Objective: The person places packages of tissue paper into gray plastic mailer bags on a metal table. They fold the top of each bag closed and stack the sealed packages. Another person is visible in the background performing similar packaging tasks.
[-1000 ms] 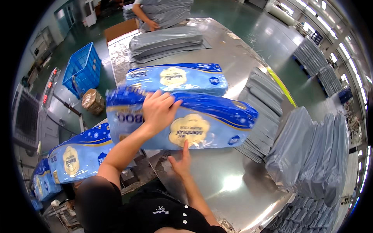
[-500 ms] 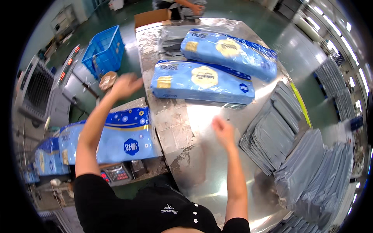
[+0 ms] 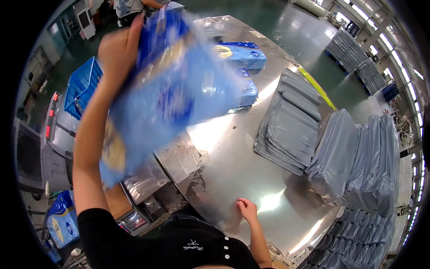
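Raised high at the left, my left hand [image 3: 117, 56] is closed on the dark-blue end of a large light-blue tissue pack [image 3: 156, 121]. The pack hangs tilted in the air, smeared by motion, and covers part of the table. Low over the metal table [image 3: 215, 175], my right hand [image 3: 246, 210] has its fingers curled in, with nothing visible in them. Behind the raised pack lie two more tissue packs, a far one [image 3: 244, 56] and a nearer one [image 3: 247, 88], both partly hidden.
Grey plastic mailing bags [image 3: 291, 121] lie stacked on the table's right, beside further grey piles [image 3: 354, 157]. A scale keypad [image 3: 133, 220] sits at my lower left, near another tissue pack [image 3: 62, 219]. Beyond stand a blue crate [image 3: 83, 87] and another person [image 3: 130, 6].
My left hand has taken hold of the tissue pack from the left side and lifted it up over the table. My right hand has drawn back toward me. The view has shifted.
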### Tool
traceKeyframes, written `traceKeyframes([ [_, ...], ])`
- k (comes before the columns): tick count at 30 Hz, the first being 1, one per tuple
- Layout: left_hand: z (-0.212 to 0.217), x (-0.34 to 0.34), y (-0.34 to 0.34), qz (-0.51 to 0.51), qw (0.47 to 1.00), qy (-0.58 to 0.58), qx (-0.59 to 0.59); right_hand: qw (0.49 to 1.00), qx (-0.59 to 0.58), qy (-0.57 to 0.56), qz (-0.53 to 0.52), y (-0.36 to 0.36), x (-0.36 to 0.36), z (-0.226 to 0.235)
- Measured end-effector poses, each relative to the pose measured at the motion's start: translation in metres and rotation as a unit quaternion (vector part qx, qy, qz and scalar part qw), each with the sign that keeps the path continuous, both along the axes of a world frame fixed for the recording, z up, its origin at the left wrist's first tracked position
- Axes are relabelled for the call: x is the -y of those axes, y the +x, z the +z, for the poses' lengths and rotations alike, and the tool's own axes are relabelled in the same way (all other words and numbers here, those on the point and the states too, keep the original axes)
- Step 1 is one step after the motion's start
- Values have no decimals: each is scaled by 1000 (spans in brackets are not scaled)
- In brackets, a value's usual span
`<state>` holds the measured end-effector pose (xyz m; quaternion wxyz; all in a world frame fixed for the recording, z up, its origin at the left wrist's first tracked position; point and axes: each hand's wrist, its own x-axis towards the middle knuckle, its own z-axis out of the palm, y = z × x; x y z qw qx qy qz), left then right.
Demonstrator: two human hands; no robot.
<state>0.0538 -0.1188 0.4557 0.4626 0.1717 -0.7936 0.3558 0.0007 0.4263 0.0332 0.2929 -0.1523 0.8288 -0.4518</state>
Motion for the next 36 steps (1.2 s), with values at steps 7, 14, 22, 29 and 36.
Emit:
traceKeyframes([
  [7,45,67,-99,-136,953,228,-148,989,-93,62,97,30,20,11],
  [14,-152,-141,43,-277,822,476,146,978,-130,47,156,44,24,4],
  [22,-187,-87,280,51,898,437,18,934,-134,91,319,17,45,15],
  [29,-226,2,442,315,855,411,36,927,-135,38,348,45,55,24],
  [36,-224,-12,334,265,815,514,42,947,-29,-5,318,99,50,27],
])
